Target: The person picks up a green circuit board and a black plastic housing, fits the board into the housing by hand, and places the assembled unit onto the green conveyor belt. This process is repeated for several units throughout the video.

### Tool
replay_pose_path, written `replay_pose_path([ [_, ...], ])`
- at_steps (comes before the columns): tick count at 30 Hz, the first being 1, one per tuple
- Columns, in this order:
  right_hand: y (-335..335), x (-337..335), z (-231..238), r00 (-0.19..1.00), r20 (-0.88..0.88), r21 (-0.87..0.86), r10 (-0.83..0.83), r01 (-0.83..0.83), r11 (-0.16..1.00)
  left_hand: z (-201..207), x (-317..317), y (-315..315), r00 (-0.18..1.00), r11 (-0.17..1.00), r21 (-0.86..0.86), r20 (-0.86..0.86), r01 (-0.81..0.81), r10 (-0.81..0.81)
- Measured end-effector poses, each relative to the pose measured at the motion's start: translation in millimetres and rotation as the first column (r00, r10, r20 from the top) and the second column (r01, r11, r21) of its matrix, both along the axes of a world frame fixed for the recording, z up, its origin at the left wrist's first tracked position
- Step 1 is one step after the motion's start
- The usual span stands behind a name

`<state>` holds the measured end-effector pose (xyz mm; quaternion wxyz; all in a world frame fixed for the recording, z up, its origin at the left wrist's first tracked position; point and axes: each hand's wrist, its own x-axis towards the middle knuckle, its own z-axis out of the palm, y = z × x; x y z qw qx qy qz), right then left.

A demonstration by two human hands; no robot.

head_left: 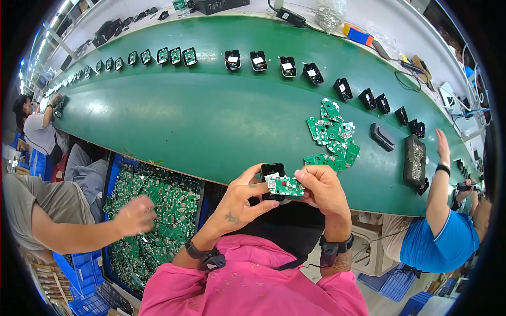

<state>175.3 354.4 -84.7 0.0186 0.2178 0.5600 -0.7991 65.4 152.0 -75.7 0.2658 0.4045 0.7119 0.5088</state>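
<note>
One green rectangular circuit board (287,186) is pinched at its right end by the right hand (324,190), in front of the black plastic case (272,169) clasped in the left hand (240,200), by the near edge of the green table (211,121). Gripping only its rims, case steady, seems safest.

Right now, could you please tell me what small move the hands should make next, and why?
Probably ease the board into the case: the right hand pinches the board across the case, which the left hand holds, and similar boards sit inside other cases on the bench.
</note>
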Motion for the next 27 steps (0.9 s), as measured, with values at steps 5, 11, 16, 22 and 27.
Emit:
replay_pose_path([
  [5,1.3,0.8,-3.5,0.998,-0.021,-0.033,-0.056,0.055,0.998,-8.9,0.1,0.7,1.0,0.998,0.062,-0.019,0.003,-0.001],
  [11,1.4,3.5,-9.8,0.999,-0.017,-0.031,0.028,-0.028,0.999,-12.6,-0.6,2.5,1.0,1.0,0.017,-0.015,0.006,-0.006],
  [16,-4.9,2.7,-13.4,0.996,-0.09,0.22,0.026,-0.006,0.976,-11.5,4.3,8.9,0.911,0.998,0.008,0.409,-0.066,0.056],
  [22,-13.1,1.0,-11.3,0.993,-0.11,0.678,0.031,0.053,0.733,-22.4,20.6,18.9,0.786,0.96,0.167,0.613,-0.226,0.078],
  [27,-39.2,-1.1,-11.1,0.926,-0.332,0.767,-0.18,0.376,0.52,-29.7,22.7,23.9,0.817,0.958,0.105,0.551,-0.267,0.168],
])
